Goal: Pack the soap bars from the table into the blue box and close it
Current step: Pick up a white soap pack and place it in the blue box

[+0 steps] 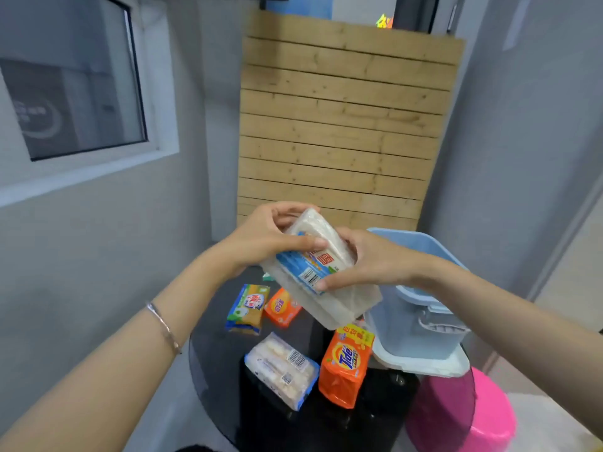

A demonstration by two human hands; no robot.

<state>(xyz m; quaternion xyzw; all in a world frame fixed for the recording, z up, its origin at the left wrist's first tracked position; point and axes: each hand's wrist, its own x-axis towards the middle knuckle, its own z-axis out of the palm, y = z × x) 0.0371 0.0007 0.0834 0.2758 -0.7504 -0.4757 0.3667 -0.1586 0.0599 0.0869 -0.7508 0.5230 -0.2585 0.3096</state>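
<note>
Both hands hold a white soap pack (321,275) with a blue label, tilted in the air above the round dark glass table (215,360). My left hand (270,238) grips its upper left end, my right hand (368,259) its right side. The open light blue box (414,308) stands on the table's right side, on its white lid (424,365). On the table lie a yellow-green soap bar (248,308), a small orange bar (281,307), a white soap pack (282,370) and an orange Tide pack (346,365).
A pink stool (486,415) sits on the floor at the lower right, partly behind the glass. A wooden slatted board (339,125) leans against the wall behind the table. Grey walls close in left and right.
</note>
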